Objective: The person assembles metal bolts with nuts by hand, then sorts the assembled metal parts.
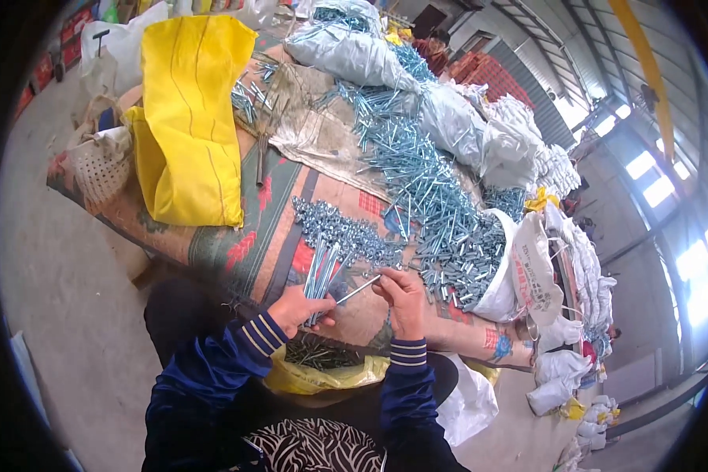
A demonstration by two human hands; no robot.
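Observation:
My left hand (294, 309) is closed around a bundle of long bolts (320, 270), slim and silvery, their upper ends fanning up and away from me. One single long bolt (357, 290) lies slantwise between my hands. Its near-left end is at my left fingers, and my right hand (405, 302) pinches its other end between thumb and fingertips; whether a small part sits on that end is hidden. Just beyond both hands, a pile of small metal nuts (338, 228) is spread on the patterned cloth (279, 208). To the right are many short metal sleeves (468, 263).
A heap of long bolts (409, 153) stretches back from the sleeves along white sacks (456, 118). A yellow woven bag (193, 118) stands at left. Below the table edge, a yellow sack (322, 379) holds more bolts. Another person (435, 49) is far back.

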